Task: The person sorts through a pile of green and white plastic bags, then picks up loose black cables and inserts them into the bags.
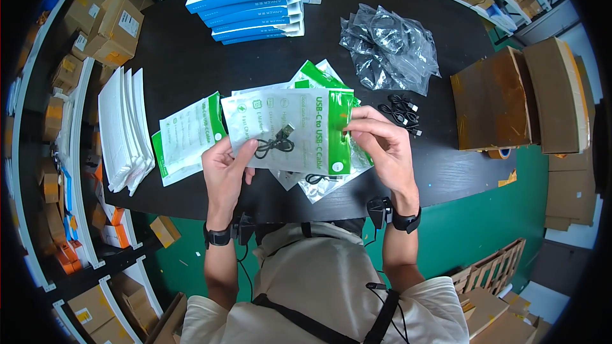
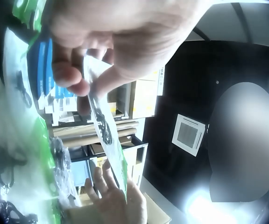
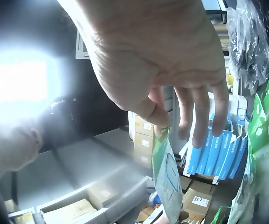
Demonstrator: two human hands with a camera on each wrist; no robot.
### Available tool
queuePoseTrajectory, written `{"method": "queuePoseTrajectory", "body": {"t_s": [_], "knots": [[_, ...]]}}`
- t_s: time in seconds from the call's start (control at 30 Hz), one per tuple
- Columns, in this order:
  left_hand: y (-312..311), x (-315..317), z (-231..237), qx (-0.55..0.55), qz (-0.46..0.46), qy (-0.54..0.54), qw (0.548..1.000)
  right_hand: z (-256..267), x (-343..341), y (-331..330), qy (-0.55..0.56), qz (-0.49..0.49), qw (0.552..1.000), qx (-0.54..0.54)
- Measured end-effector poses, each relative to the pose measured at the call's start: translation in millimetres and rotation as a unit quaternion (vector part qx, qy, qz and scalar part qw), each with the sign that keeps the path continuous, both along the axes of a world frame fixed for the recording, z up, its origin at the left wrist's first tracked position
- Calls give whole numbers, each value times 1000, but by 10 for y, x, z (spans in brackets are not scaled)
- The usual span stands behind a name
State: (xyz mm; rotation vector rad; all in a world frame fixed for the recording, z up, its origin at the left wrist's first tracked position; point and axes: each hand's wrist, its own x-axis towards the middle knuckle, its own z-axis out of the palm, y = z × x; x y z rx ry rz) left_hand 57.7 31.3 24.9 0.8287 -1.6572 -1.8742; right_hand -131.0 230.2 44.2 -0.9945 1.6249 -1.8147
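A clear and green zip pouch printed "USB-C to USB-C Cable" is held up over the table in the head view. Through its film shows a coiled black cable. My left hand grips the pouch's lower left edge, thumb on the front. With thumb and fingers, my right hand pinches the green end strip; the right wrist view shows this pinch on the pouch from the side. More cable pouches lie beneath, partly hidden. Left of them rests another small stack of pouches.
Loose black cables lie right of the hands, below clear plastic bags. Blue and white boxes are stacked at the back. White envelopes line the left side. Cardboard boxes stand at the table's right edge.
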Motion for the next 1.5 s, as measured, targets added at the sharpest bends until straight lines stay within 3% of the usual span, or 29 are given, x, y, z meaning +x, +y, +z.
{"method": "queuePoseTrajectory", "body": {"t_s": [0.2, 0.33, 0.6, 0.7, 0.83, 0.97, 1.13, 1.23, 1.5], "knots": [[-16, 19, -3, 12, -22, -22, 999, -26, -37, 26, 83, 12, 996, 42], [-23, 15, -6, 46, -44, -15, 998, -50, -44, 40, 44, 54, 997, -15], [0, 0, 10, 51, -45, -9, 998, -94, 73, -3, -66, 8, 998, -6], [8, -2, 0, 38, -28, -21, 999, -113, 42, 2, -1, -39, 995, 92], [-10, 5, -27, 28, -24, -5, 999, -64, 16, -9, 54, -1, 989, 138], [25, -24, 4, 39, -44, 5, 998, -42, 23, -19, 115, 37, 991, 61], [37, -27, 101, 69, -56, 31, 996, 75, 81, -84, 106, 75, 983, 133], [37, -4, 148, 95, -64, 40, 993, -12, 39, -113, 207, 74, 970, 106], [66, -20, 76, 8, -87, 25, 996, 10, 186, -190, 119, 42, 982, 140]]}}
